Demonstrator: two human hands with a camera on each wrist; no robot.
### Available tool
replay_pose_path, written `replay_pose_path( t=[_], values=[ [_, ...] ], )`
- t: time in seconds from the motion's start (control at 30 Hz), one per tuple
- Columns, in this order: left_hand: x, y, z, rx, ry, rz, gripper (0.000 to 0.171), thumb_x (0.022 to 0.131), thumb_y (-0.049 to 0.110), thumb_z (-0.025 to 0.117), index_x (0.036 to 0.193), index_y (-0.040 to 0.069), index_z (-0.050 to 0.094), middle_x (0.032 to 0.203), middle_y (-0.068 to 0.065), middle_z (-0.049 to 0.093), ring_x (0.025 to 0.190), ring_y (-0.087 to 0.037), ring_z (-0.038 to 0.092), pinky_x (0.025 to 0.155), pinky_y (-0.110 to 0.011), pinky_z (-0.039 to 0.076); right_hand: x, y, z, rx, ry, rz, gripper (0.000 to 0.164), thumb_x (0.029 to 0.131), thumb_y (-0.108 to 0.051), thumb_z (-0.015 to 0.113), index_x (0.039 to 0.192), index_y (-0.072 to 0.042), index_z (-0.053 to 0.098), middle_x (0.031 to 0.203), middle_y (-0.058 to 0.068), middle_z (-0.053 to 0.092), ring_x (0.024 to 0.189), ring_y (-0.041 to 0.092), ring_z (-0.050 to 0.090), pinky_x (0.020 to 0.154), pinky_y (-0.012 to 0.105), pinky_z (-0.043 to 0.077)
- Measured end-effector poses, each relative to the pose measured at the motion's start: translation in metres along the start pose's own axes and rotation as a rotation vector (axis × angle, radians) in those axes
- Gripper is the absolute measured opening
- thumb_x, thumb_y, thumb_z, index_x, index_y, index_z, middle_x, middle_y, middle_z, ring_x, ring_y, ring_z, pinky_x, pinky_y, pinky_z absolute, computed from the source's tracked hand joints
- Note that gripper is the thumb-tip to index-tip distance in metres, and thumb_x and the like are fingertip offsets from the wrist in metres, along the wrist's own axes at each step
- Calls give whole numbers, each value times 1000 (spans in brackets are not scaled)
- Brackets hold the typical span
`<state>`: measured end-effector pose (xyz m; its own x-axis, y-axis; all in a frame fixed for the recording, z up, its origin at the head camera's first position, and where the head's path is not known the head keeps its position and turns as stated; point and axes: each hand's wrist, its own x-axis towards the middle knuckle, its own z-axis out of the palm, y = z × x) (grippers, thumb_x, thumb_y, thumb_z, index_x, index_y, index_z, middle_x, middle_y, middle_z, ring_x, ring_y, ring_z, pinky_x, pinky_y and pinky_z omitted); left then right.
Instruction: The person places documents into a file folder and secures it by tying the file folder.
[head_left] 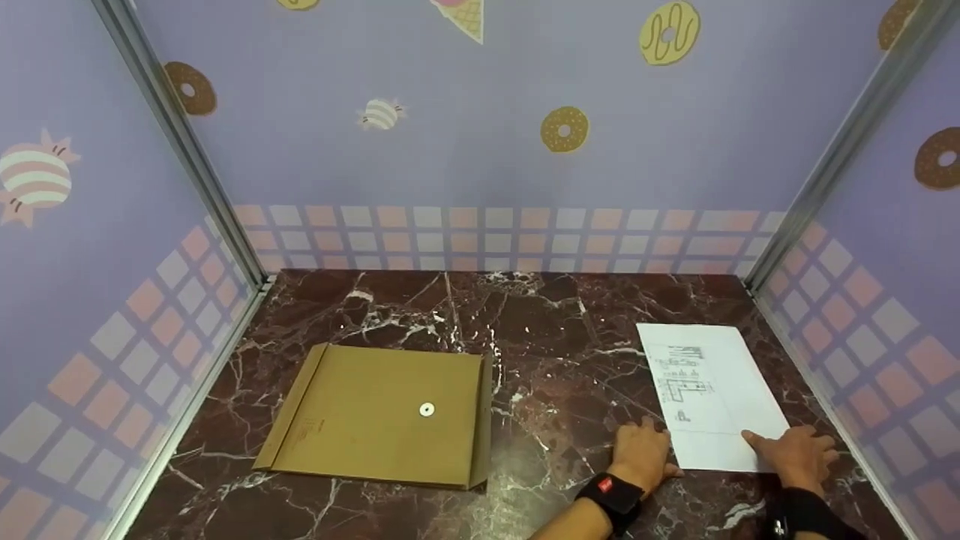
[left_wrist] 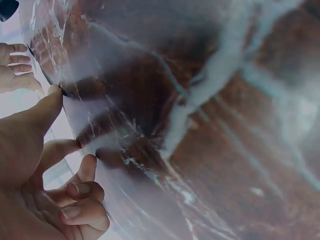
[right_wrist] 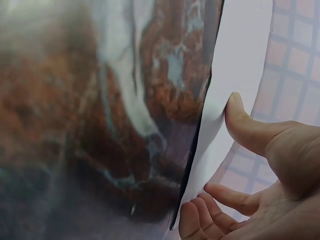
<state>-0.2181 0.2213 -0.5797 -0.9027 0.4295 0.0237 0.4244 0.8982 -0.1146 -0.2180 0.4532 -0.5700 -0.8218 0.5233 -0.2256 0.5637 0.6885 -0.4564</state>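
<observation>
A white sheet of paper (head_left: 724, 382) with a small printed diagram and faint crease lines lies on the right of the marble-patterned tabletop. At its lower left edge is my left hand (head_left: 641, 456), fingers spread on the table beside the paper; in the left wrist view its thumb (left_wrist: 50, 102) and index fingertip reach the paper's edge. My right hand (head_left: 799, 456) lies at the lower right corner. Its thumb (right_wrist: 242, 120) presses on the paper, which bows slightly there, while the other fingers rest along the edge.
A brown kraft document envelope (head_left: 375, 420) with a white round button (head_left: 427, 409) lies flat on the left side, a folded flap along its right. Purple patterned panels (head_left: 465, 165) enclose the table at the back and both sides, joined by metal corner posts.
</observation>
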Motion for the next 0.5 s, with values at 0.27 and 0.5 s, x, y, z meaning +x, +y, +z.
replay_pose_path(
  t=[0.27, 0.5],
  values=[
    [-2, 10, -3, -18, 17, 31, 54, 69, 79, 62, 110, 43, 67, 120, 14, 60, 89, -7, 60, 68, -22, 47, 1, 5, 1, 10, 17, -6, 113, 82, -49, 73, 132, 34, 14, 127, 58, 14, 117, 68, 21, 86, 69, 43],
    [1, 15, -3, 13, 83, 39, 30, 76, 70, 62, 93, 47, 72, 96, 21, 65, 83, -3, 56, 68, -20, 45, 1, 2, 1, -4, 21, -24, 111, 82, -47, 73, 131, 34, 14, 125, 57, 17, 114, 66, 24, 85, 68, 43]
  ],
)
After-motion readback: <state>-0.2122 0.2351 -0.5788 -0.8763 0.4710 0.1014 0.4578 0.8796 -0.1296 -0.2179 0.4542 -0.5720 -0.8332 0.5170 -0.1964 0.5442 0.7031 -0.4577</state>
